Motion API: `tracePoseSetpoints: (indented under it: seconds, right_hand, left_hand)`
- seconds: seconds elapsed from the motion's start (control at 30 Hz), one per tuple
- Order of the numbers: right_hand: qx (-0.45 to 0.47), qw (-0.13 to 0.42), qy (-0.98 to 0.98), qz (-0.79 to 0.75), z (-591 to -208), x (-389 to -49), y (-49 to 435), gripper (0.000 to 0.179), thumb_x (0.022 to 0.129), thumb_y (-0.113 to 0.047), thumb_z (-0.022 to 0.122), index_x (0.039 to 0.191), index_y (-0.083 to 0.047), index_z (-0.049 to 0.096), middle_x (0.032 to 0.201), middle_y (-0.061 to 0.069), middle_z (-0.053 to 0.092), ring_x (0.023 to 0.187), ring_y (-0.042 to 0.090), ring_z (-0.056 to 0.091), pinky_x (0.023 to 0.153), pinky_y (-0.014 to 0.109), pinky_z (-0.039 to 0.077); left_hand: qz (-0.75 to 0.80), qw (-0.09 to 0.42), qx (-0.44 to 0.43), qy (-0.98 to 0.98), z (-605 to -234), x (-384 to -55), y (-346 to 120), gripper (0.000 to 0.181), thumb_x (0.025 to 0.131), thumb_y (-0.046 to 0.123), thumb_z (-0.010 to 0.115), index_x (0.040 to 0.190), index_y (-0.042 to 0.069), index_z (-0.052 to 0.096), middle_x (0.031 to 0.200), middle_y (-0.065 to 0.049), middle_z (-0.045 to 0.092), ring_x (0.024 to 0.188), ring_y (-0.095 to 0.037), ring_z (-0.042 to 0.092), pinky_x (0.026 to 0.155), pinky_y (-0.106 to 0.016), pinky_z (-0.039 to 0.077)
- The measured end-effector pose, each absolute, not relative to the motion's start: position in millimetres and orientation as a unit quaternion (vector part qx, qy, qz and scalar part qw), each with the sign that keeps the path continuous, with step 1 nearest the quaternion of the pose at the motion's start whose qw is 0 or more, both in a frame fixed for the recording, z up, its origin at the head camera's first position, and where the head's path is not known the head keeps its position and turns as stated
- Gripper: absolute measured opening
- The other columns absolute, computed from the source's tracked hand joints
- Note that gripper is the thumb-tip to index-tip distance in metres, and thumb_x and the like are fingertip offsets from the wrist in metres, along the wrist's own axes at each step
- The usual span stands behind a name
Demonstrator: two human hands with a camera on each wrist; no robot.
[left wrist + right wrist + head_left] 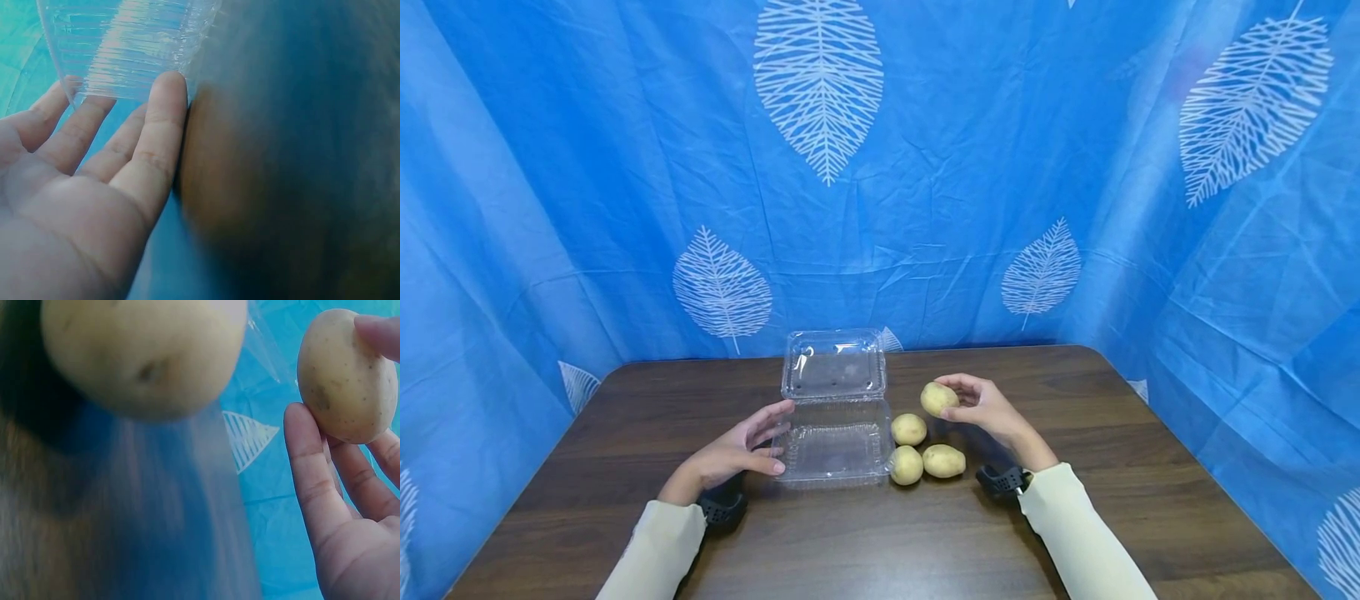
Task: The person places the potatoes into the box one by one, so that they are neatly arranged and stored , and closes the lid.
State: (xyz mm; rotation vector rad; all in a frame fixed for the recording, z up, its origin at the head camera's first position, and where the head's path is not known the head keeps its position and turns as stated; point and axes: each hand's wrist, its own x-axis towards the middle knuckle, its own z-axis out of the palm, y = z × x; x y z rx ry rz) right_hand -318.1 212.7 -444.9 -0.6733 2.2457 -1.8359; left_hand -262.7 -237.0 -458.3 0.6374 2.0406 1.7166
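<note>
My right hand (pixel 988 410) holds a potato (pixel 939 399) above the table, to the right of a clear plastic clamshell box (pixel 833 479). In the right wrist view, thumb and fingers (pixel 310 469) pinch this potato (pixel 347 378). Three more potatoes lie on the table by the box's right side: one at the back (pixel 908 429), one in front (pixel 906 465) and an oblong one (pixel 944 461). At the box's left wall, my left hand (pixel 737 446) has its fingers extended; in the left wrist view, fingertips (pixel 167 87) touch the ribbed clear wall (pixel 134 47).
The box's lid (pixel 835 367) stands raised behind its base, near the back edge of the dark wooden table (pixel 880 542). A blue curtain (pixel 925 192) with white leaf prints hangs behind and at both sides.
</note>
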Motion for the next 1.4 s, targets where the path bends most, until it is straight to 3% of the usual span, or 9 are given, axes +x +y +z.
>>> tracePoseSetpoints:
  seconds: [0.6, 0.8, 0.93, 1.17, 1.23, 1.3, 1.4]
  right_hand:
    - [-0.236, 0.086, 0.752, -0.609, -430.9, -308.9, 189.5, 0.059, 0.091, -0.001, 0.077, 0.143, 0.017, 0.056, 0.131, 0.024, 0.071, 0.105, 0.015, 0.068, 0.092, 0.025, 0.057]
    - [-0.241, 0.091, 0.741, -0.62, -430.6, -308.2, 181.9, 0.057, 0.091, 0.001, 0.076, 0.142, 0.018, 0.056, 0.127, 0.016, 0.073, 0.105, 0.014, 0.07, 0.09, 0.025, 0.058]
    - [-0.244, 0.091, 0.74, -0.62, -429.8, -306.8, 177.4, 0.058, 0.091, 0.0, 0.077, 0.142, 0.018, 0.057, 0.128, 0.019, 0.073, 0.105, 0.015, 0.069, 0.09, 0.024, 0.058]
    - [-0.249, 0.097, 0.738, -0.619, -427.8, -303.8, 166.8, 0.057, 0.091, 0.0, 0.078, 0.141, 0.017, 0.057, 0.125, 0.02, 0.073, 0.104, 0.017, 0.069, 0.089, 0.025, 0.058]
    - [-0.252, 0.099, 0.736, -0.62, -427.5, -302.9, 163.2, 0.057, 0.091, 0.0, 0.078, 0.141, 0.017, 0.058, 0.124, 0.018, 0.074, 0.103, 0.017, 0.07, 0.089, 0.025, 0.058]
    - [-0.256, 0.101, 0.734, -0.621, -427.1, -302.2, 159.3, 0.056, 0.091, 0.0, 0.078, 0.141, 0.017, 0.058, 0.123, 0.017, 0.074, 0.103, 0.016, 0.07, 0.089, 0.025, 0.058]
    - [-0.26, 0.106, 0.732, -0.621, -427.3, -301.5, 153.3, 0.057, 0.091, 0.0, 0.078, 0.141, 0.017, 0.058, 0.122, 0.014, 0.075, 0.103, 0.015, 0.07, 0.089, 0.026, 0.059]
  left_hand:
    - [0.611, 0.209, 0.246, 0.723, -460.7, -260.9, -234.9, 0.105, 0.096, 0.015, 0.08, 0.169, -0.008, 0.007, 0.174, -0.037, 0.006, 0.158, -0.061, 0.012, 0.124, -0.059, 0.036]
    - [0.61, 0.208, 0.247, 0.723, -463.5, -262.6, -237.3, 0.106, 0.096, 0.014, 0.08, 0.169, -0.007, 0.007, 0.175, -0.036, 0.006, 0.158, -0.061, 0.012, 0.123, -0.041, 0.041]
    - [0.611, 0.204, 0.251, 0.722, -463.7, -262.5, -237.5, 0.106, 0.095, 0.013, 0.081, 0.168, -0.008, 0.006, 0.174, -0.037, 0.006, 0.158, -0.062, 0.012, 0.124, -0.053, 0.038]
    - [0.611, 0.203, 0.247, 0.724, -464.6, -262.2, -237.8, 0.107, 0.094, 0.013, 0.081, 0.169, -0.007, 0.007, 0.174, -0.037, 0.007, 0.158, -0.061, 0.013, 0.125, -0.052, 0.038]
    - [0.61, 0.203, 0.246, 0.725, -464.7, -262.2, -237.9, 0.107, 0.094, 0.013, 0.081, 0.169, -0.007, 0.007, 0.174, -0.037, 0.007, 0.158, -0.061, 0.013, 0.125, -0.06, 0.033]
    - [0.611, 0.203, 0.245, 0.725, -464.2, -261.8, -237.9, 0.107, 0.094, 0.013, 0.082, 0.169, -0.007, 0.007, 0.174, -0.037, 0.007, 0.158, -0.061, 0.013, 0.125, -0.058, 0.032]
    - [0.613, 0.206, 0.243, 0.723, -463.4, -261.4, -237.8, 0.108, 0.094, 0.012, 0.082, 0.169, -0.007, 0.006, 0.175, -0.036, 0.006, 0.159, -0.06, 0.012, 0.125, -0.047, 0.037]
